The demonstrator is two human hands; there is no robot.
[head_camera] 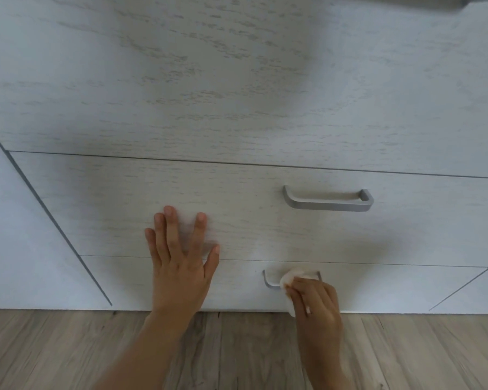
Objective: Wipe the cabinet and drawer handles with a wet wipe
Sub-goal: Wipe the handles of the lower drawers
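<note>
A pale wood-grain drawer unit fills the view. My right hand [316,302] grips a crumpled white wet wipe [289,278], stained brown at one edge, and holds it wrapped over the bottom drawer's grey handle [268,281]. Only the handle's left end and right post show; the rest is hidden by wipe and fingers. My left hand [181,257] lies flat with spread fingers on the middle drawer front [124,206], across the seam above the bottom drawer. The middle drawer's grey bar handle [328,199] is bare, up and to the right of both hands.
A tall drawer front [237,80] sits above, and the end of another grey handle [473,0] shows at the top right edge. Plain side panels [17,235] flank the drawers. Wood-look floor [68,350] runs along the bottom.
</note>
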